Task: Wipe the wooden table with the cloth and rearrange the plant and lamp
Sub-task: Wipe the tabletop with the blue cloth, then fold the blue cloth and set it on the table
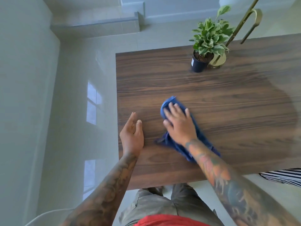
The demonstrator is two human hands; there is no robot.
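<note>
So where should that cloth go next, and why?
Probably a sweep toward the far side: the right hand presses flat on the cloth at the front-left of the table, with much wood ahead, up to the plant and lamp.

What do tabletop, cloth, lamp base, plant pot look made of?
Tabletop: dark wood or wood-look laminate, low-sheen; long grain streaks. Cloth: soft blue fabric, possibly microfibre; bunches under the right hand. Lamp base: brass-coloured metal, polished; reflects light. Plant pot: black, probably plastic; thin plain wall.

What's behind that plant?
The lamp stands behind the plant: a gold base with a stem rising from it. The plant covers part of the base.
</note>
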